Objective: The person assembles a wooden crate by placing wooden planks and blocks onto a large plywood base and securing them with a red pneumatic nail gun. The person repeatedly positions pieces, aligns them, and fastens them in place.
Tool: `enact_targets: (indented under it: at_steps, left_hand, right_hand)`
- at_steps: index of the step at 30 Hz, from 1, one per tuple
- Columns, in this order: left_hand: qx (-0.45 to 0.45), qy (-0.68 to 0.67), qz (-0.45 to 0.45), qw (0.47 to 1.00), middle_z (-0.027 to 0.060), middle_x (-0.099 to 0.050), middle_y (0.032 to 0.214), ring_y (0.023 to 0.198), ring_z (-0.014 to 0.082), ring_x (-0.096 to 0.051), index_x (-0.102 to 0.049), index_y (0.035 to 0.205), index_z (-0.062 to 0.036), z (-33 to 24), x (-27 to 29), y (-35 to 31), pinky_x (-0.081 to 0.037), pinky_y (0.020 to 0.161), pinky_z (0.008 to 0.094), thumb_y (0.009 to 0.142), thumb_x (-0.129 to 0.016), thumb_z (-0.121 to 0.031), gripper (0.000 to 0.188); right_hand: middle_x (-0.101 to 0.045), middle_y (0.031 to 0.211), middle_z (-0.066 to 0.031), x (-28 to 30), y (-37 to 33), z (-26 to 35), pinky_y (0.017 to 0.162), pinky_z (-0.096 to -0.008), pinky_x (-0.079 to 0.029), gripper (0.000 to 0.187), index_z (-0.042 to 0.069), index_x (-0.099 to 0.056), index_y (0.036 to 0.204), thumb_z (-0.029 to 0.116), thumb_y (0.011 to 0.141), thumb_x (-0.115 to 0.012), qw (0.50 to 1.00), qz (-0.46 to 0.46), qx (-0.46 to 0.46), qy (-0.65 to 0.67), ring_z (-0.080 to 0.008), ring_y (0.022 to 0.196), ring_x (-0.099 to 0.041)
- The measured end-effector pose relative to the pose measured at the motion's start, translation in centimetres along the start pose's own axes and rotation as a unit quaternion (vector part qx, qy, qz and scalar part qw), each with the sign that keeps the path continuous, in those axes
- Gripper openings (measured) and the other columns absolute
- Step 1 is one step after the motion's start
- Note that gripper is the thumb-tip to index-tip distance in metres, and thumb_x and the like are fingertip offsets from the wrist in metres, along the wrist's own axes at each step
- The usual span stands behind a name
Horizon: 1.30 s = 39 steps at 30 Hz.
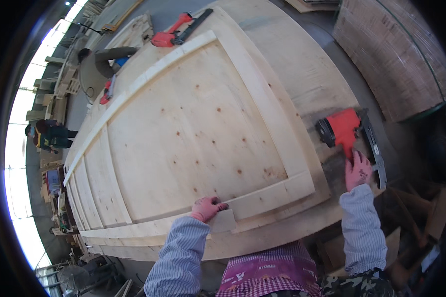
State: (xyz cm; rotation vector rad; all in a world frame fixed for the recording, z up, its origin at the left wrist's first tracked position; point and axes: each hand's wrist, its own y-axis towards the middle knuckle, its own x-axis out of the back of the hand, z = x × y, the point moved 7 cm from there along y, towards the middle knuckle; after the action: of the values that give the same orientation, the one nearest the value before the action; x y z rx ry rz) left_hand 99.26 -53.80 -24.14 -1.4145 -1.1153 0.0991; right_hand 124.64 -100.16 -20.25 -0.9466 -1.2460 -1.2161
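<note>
A large plywood panel (pixel 198 123) lies flat in front of me, with pale wooden strips along its edges and crosswise on its left part. My left hand (pixel 205 209), in a pink glove, is closed over a wooden strip (pixel 153 226) at the near edge. Just right of its fingers, another strip (pixel 272 197) runs to the near right corner. At the right, my right hand (pixel 358 171), also gloved in pink, is wrapped round the handle of a red nail gun (pixel 343 127). This tool is at the right edge of the work surface, beside the panel; its trigger is hidden.
Another red nail gun (pixel 169 37) lies beyond the far strip, and a smaller red tool (pixel 106 92) sits farther left. A person (pixel 96 69) bends over the far side; another person (pixel 52 133) is farther back. Plastic-wrapped stacked goods (pixel 386 59) stand at right.
</note>
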Motion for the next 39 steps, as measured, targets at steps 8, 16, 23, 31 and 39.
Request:
enact_targets:
  at_steps: [8,16,23,31,39]
  left_hand:
    - [0.008,-0.013,0.021,1.0,0.0138,-0.072,0.097,0.096,0.0288,-0.067,-0.075,0.097,-0.0098,-1.2,0.2,-0.3,-0.05,0.088,0.0397,0.078,-0.066,-0.053,0.048]
    - [-0.017,-0.012,0.019,1.0,0.0158,-0.071,0.099,0.097,0.0304,-0.066,-0.074,0.098,-0.0082,-5.4,-0.1,0.4,-0.049,0.089,0.0397,0.079,-0.065,-0.055,0.051]
    - [-0.029,-0.022,-0.013,0.999,0.0168,-0.071,0.097,0.095,0.0319,-0.067,-0.074,0.098,-0.0059,-5.9,0.3,1.1,-0.05,0.087,0.0395,0.078,-0.064,-0.053,0.052]
    - [-0.022,-0.014,-0.012,1.0,0.0179,-0.071,0.096,0.095,0.0332,-0.066,-0.073,0.1,-0.0053,-5.8,-0.5,0.9,-0.049,0.087,0.0403,0.078,-0.063,-0.051,0.052]
    - [-0.016,-0.045,-0.038,0.998,0.0172,-0.071,0.098,0.095,0.0307,-0.067,-0.072,0.102,-0.0053,-5.4,-1.4,0.3,-0.05,0.087,0.0386,0.079,-0.067,-0.051,0.051]
  right_hand:
    - [-0.065,0.102,-0.0186,-3.5,-10.0,5.5,0.086,-0.0378,-0.049,0.03,0.0,-0.06,0.118,0.018,0.094,-0.056,0.907,0.153,-0.073,0.386,-0.0342,0.097,-0.062]
    - [-0.069,0.095,-0.0144,-6.0,-8.6,5.0,0.08,-0.0319,-0.049,0.033,-0.001,-0.06,0.12,0.021,0.096,-0.056,0.766,0.245,-0.306,0.51,-0.0183,0.085,-0.063]
    - [-0.069,0.09,-0.0122,-6.4,-6.3,4.6,0.076,-0.0298,-0.048,0.031,0.008,-0.062,0.122,0.019,0.094,-0.055,0.845,0.265,-0.211,0.413,-0.0137,0.08,-0.062]
    - [-0.071,0.094,-0.0116,-7.1,-7.5,3.5,0.08,-0.0297,-0.049,0.034,0.002,-0.061,0.122,0.02,0.094,-0.06,0.857,0.222,-0.219,0.409,-0.0175,0.083,-0.064]
    - [-0.066,0.107,-0.0206,-4.7,-7.5,4.4,0.083,-0.0346,-0.051,0.037,0.002,-0.062,0.121,0.024,0.092,-0.063,0.915,0.15,-0.197,0.32,-0.0275,0.096,-0.066]
